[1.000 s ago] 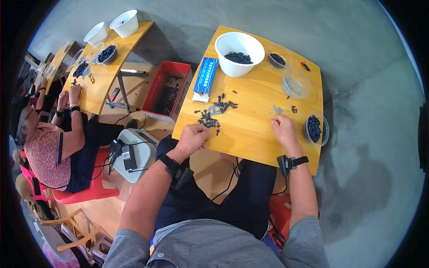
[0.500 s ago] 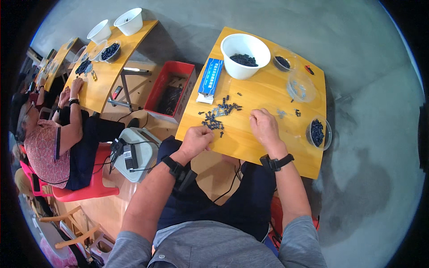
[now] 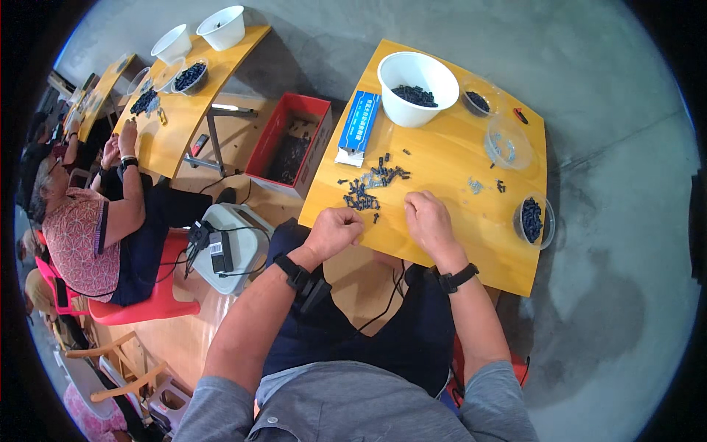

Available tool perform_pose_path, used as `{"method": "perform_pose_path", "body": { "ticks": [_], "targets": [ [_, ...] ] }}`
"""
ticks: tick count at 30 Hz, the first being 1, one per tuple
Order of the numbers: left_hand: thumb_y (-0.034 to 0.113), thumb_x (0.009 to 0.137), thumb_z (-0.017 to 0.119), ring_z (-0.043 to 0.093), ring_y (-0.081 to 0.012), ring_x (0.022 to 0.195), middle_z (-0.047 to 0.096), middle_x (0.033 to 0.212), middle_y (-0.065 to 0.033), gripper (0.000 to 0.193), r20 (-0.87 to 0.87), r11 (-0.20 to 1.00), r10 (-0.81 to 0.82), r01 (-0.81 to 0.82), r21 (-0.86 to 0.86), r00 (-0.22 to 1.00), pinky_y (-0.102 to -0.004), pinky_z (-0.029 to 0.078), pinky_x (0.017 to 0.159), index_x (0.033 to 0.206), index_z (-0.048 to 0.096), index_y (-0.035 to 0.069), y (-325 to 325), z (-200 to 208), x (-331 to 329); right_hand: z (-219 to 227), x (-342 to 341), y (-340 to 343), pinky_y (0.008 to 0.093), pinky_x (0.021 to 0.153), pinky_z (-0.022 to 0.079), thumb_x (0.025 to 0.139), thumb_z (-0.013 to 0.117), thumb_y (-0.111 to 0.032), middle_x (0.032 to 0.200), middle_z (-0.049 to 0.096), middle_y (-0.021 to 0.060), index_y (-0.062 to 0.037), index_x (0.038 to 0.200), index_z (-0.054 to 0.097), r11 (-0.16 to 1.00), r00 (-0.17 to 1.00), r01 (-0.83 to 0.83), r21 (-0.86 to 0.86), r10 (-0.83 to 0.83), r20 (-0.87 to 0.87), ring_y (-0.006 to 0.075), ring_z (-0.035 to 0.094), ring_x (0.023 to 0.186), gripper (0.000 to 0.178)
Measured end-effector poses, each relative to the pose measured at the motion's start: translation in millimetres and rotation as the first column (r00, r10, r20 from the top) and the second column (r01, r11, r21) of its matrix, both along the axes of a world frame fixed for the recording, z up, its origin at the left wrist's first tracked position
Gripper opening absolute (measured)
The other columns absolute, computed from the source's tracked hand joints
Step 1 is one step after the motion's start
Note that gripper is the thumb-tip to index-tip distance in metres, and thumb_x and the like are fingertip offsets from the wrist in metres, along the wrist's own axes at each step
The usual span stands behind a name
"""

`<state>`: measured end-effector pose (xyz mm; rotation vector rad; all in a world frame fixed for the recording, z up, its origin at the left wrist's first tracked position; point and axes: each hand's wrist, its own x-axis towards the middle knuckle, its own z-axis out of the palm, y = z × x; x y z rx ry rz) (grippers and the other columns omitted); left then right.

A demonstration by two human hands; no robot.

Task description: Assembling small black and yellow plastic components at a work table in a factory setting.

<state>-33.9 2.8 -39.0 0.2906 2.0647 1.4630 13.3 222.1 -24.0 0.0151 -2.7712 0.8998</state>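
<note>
My left hand (image 3: 336, 231) is closed at the near edge of the yellow table (image 3: 449, 177), with its fingers pinched; whatever they hold is too small or hidden to name. A short gap to its right, my right hand (image 3: 428, 221) is also closed, thumb against the curled fingers, its contents hidden. Just beyond my left hand lies a loose pile of small black parts (image 3: 361, 195), some with pin-like stems. Small clear pieces (image 3: 375, 177) are mixed in at the pile's far side. More clear bits (image 3: 473, 186) and a few black parts (image 3: 501, 186) lie beyond my right hand.
A white tub (image 3: 418, 77) of black parts stands at the back beside a blue box (image 3: 359, 125). Clear bowls (image 3: 546, 234) line the right side near a red-and-black tool (image 3: 520, 116). Left are a red bin (image 3: 324, 125), a grey stool (image 3: 221, 272) and a seated co-worker (image 3: 81, 228).
My right hand has come slightly left, closer to my left hand, narrowing the gap between them. The view has shifted a little; both hands stay closed.
</note>
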Motion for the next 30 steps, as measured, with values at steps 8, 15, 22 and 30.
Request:
{"method": "perform_pose_path", "body": {
  "ticks": [8,15,22,30],
  "targets": [
    [0.009,0.082,0.061,0.059,-0.01,0.057,0.062,0.066,-0.0045,0.013,0.035,1.0,0.014,-0.015,0.024,0.999,-0.0249,0.049,0.053,0.08,0.063,-0.003,0,-4,1,9,-29,-16,0.045,0.071,0.048,0.081,0.054,-0.004,0.085,0.06,0.0201,-0.0018,0.097,0.063,0.999,0.999,-0.026,-0.036,0.024,-0.045,0.0389,0.059,0.08,0.018],
    [0.009,0.084,0.06,0.06,-0.0101,0.057,0.062,0.067,-0.0046,0.013,0.042,0.999,0.013,-0.015,0.044,0.999,-0.0246,0.049,0.054,0.083,0.063,-0.003,1,-3,1,5,-41,-10,0.0462,0.066,0.047,0.082,0.052,-0.003,0.081,0.059,0.0204,-0.0035,0.1,0.063,0.997,0.995,-0.082,-0.013,0.081,-0.063,0.0391,0.059,0.075,0.021],
    [0.009,0.084,0.061,0.06,-0.0103,0.057,0.062,0.069,-0.0043,0.013,0.085,0.997,0.022,-0.027,0.068,0.996,-0.0246,0.05,0.054,0.083,0.063,-0.004,1,-4,1,6,-45,-10,0.0467,0.066,0.048,0.083,0.052,-0.006,0.08,0.058,0.0193,-0.0053,0.095,0.064,0.993,0.995,-0.095,0.063,0.096,-0.012,0.0389,0.059,0.073,0.017],
    [0.009,0.084,0.061,0.06,-0.01,0.057,0.062,0.069,-0.0046,0.013,0.068,0.998,0.022,-0.026,0.058,0.997,-0.0241,0.05,0.053,0.084,0.063,-0.004,2,-2,1,1,-39,-10,0.0475,0.068,0.048,0.084,0.05,-0.007,0.083,0.059,0.0189,-0.0052,0.092,0.064,0.993,0.997,-0.064,0.1,0.06,0.048,0.0385,0.059,0.076,0.015]
  ]
}}
